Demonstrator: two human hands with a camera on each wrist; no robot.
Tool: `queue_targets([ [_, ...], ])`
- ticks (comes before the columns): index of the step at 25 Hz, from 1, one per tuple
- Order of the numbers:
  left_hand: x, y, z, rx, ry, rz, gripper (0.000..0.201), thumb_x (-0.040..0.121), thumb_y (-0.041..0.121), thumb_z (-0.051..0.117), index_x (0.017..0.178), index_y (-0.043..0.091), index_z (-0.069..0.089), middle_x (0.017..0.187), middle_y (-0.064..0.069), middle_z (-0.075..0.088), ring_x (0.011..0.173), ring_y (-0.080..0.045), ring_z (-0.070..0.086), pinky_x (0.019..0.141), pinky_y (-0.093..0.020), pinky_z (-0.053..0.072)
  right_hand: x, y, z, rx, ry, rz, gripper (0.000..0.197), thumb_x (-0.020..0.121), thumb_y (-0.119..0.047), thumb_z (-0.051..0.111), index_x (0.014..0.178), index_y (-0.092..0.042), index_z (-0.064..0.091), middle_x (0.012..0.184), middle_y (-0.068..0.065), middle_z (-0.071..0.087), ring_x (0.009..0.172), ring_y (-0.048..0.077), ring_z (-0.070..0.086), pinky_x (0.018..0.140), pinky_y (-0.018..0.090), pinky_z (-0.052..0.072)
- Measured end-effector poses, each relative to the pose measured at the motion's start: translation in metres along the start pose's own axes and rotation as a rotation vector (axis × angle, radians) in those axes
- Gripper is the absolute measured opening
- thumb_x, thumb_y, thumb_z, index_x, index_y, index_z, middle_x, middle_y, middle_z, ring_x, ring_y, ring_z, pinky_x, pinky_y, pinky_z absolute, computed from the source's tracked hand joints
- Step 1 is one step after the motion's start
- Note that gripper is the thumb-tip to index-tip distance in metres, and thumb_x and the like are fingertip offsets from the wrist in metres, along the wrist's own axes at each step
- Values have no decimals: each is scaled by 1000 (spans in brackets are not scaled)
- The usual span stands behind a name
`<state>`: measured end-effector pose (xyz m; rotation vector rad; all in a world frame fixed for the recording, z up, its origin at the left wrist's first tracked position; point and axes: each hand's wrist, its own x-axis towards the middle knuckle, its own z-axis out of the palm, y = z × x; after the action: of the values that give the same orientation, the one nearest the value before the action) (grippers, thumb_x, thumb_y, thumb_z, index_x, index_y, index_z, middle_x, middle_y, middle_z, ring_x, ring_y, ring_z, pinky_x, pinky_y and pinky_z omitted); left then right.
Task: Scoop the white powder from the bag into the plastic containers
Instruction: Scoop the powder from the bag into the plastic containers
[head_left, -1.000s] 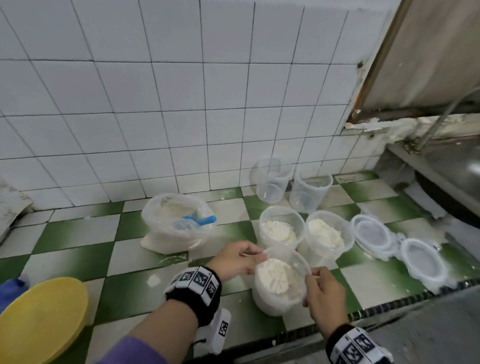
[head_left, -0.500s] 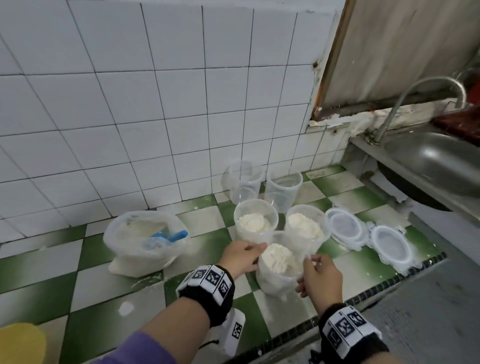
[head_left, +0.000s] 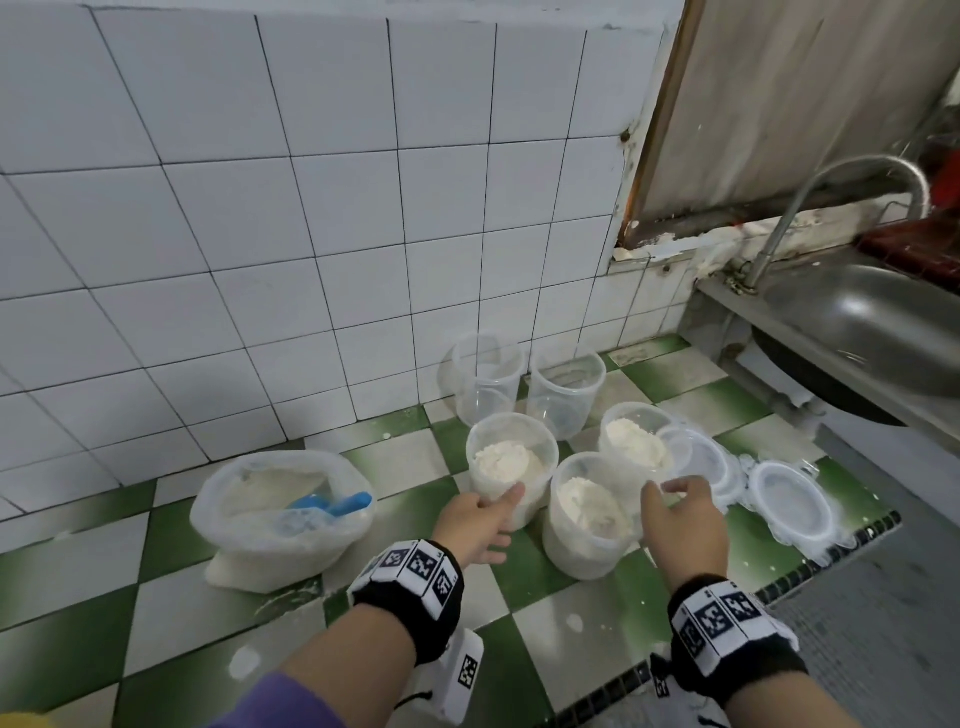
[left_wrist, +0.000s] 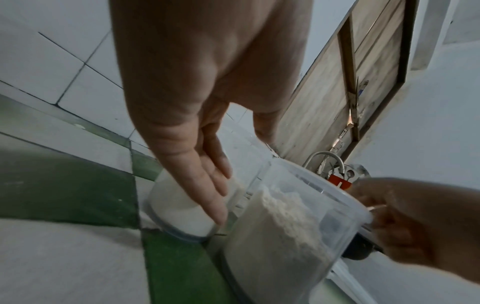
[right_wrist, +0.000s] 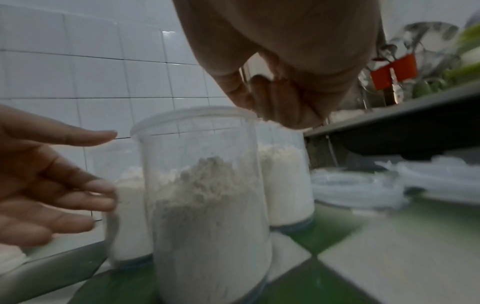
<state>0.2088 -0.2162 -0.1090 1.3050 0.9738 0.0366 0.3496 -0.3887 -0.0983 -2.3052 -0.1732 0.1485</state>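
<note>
Our left hand lay with fingers spread beside the filled container; our right hand hovered loosely curled at its rim. We judged next came the blue scoop in the bag and the empty containers.

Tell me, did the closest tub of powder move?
Yes. The closest tub moved away from the counter's front edge, toward the wall, nearer the left filled tub and right filled tub.
</note>
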Motion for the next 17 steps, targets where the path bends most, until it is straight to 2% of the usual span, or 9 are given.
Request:
queue_targets([
  [2,8,2,-11,5,113,-18,66,80,65,61,108,6,58,98,-9,68,84,-22,69,70,-35,61,2,-24,-4,44,36,-103,20,89,-33,54,97,-16,51,68,5,62,64,20,59,61,30,42],
  [4,19,6,-23,57,227,34,62,79,69,57,100,11,57,96,-6,67,84,-22,68,74,-38,61,12,-55,1,150,-13,-103,15,90,-25,55,93,-11,55,70,3,60,63,14,54,64,31,42],
  [6,31,15,-34,112,289,133,47,86,63,54,98,19,57,100,0,65,94,-21,64,86,-42,57,29,-87,12,357,-158,56,14,90,-21,56,91,-7,56,78,9,61,62,18,54,62,36,48],
  [8,39,28,-40,152,262,222,30,94,50,50,105,24,60,109,5,64,103,-18,59,98,-41,49,47,-114,24,639,-365,314,16,93,-15,55,101,-1,51,82,16,58,62,24,56,51,33,52],
  [9,42,33,-42,194,234,249,28,97,44,47,112,24,61,113,6,63,106,-18,58,101,-39,46,53,-124,28,726,-447,410,19,95,-11,53,109,-1,47,87,20,57,68,28,59,49,33,54],
  [11,51,36,-42,236,187,265,31,100,40,45,120,23,62,115,7,62,110,-18,58,103,-37,44,66,-136,35,758,-523,512,23,97,-7,47,120,-6,43,105,28,53,90,39,61,62,40,58],
  [14,63,33,-43,140,154,235,24,98,39,49,111,27,64,112,5,66,105,-19,61,100,-45,48,90,-140,51,741,-524,592,37,99,-2,35,135,-7,40,127,37,43,113,49,51,79,54,54],
  [16,67,32,-44,99,152,212,18,97,38,51,106,29,65,109,6,67,104,-18,61,100,-45,48,102,-136,60,721,-530,635,46,98,0,28,144,-8,32,136,38,36,120,52,45,73,60,53],
  [17,67,34,-43,94,148,210,17,97,37,52,105,30,65,109,7,67,104,-17,61,100,-45,48,107,-134,63,698,-517,637,49,98,-1,27,146,-11,30,136,38,36,116,53,47,66,60,53],
])
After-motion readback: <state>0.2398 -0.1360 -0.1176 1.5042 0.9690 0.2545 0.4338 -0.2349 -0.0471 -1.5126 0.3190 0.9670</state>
